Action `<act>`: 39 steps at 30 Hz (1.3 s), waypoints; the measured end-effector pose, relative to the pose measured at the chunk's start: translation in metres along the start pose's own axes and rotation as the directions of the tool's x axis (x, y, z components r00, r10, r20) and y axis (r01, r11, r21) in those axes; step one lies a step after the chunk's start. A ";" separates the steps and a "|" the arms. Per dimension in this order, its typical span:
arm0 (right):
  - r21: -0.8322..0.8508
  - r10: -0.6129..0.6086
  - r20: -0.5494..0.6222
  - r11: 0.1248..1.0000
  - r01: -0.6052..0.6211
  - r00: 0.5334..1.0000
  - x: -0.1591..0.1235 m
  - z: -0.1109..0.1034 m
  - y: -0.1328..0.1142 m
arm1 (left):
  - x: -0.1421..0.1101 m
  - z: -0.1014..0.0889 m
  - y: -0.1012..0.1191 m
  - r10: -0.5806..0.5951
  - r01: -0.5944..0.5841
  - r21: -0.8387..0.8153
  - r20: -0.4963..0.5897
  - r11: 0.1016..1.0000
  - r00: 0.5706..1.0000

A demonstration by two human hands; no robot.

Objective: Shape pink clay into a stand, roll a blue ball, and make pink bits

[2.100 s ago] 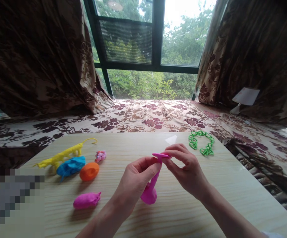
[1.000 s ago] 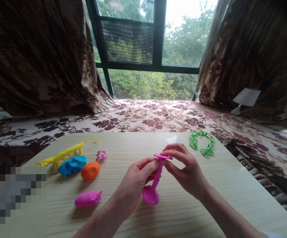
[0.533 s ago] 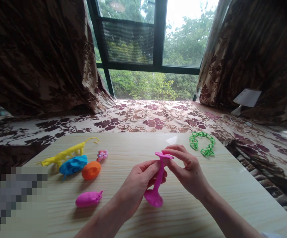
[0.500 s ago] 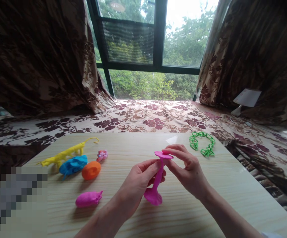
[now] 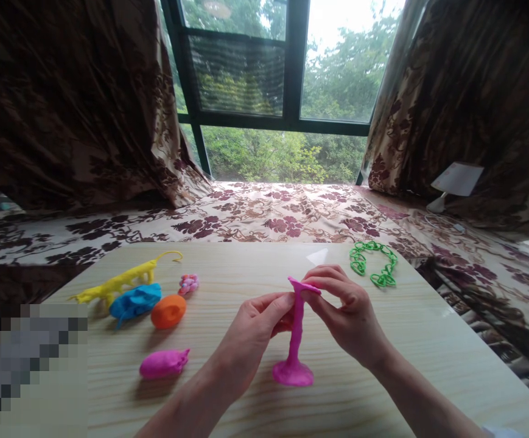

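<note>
Between my hands is a pink clay piece (image 5: pixel 296 334), a thin stem with a flat disc at each end. It is nearly upright, its wider disc at the bottom; whether that disc touches the table I cannot tell. My left hand (image 5: pixel 264 319) pinches the stem just under the top disc, thumb in front and the other fingers partly hidden behind. With thumb and fingertips, my right hand (image 5: pixel 344 304) grips the right edge of the top disc. To the left lies a pink clay lump (image 5: pixel 164 363) with a crimped end.
On the left of the table (image 5: pixel 227 401) are a yellow clay animal (image 5: pixel 118 285), a blue lump (image 5: pixel 135 302), an orange lump (image 5: pixel 168 312) and a pink-and-white beaded cluster (image 5: pixel 189 283). A green chain (image 5: pixel 384 277) lies at the back right. Beyond stands a lamp (image 5: pixel 458 179).
The pink piece has swung more upright, its lower disc moving right and slightly down. Its top disc now tilts down to the right, with my right fingers pinching that edge.
</note>
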State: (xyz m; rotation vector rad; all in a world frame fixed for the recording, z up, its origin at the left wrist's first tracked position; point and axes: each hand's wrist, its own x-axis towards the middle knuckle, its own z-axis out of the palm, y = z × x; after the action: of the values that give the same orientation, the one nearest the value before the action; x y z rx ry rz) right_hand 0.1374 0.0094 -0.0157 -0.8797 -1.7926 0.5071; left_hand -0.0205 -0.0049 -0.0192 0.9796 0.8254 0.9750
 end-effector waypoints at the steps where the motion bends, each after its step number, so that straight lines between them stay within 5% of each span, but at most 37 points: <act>1: 0.004 0.003 -0.004 1.000 -0.003 1.000 0.000 0.000 0.000 | 0.000 0.000 0.000 -0.008 0.008 -0.013 0.005 1.000 1.000; 10: 0.003 0.016 0.023 1.000 -0.016 1.000 -0.001 -0.002 -0.003 | -0.001 0.008 0.007 -0.012 0.017 0.050 -0.093 0.999 0.996; 18: 0.018 0.037 0.019 0.999 -0.037 0.999 0.000 -0.001 -0.003 | -0.002 0.003 0.003 -0.067 0.076 -0.066 0.123 0.995 0.990; 24: -0.018 0.031 0.024 0.999 -0.030 0.999 0.001 -0.005 -0.002 | -0.001 0.002 0.004 -0.087 0.087 0.007 -0.014 0.996 0.996; 33: -0.025 -0.029 -0.008 0.999 0.029 1.000 0.000 -0.001 0.003 | -0.001 0.000 0.001 -0.060 0.059 0.034 0.027 0.998 0.998; 39: -0.018 0.047 0.031 0.999 -0.046 0.998 0.000 -0.004 0.002 | 0.001 0.002 0.001 -0.057 0.057 0.023 -0.023 0.998 0.998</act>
State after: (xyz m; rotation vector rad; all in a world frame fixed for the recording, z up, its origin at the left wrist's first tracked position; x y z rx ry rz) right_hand 0.1413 0.0100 -0.0156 -0.9315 -1.8105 0.5389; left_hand -0.0191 -0.0044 -0.0177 0.9620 0.8808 0.9303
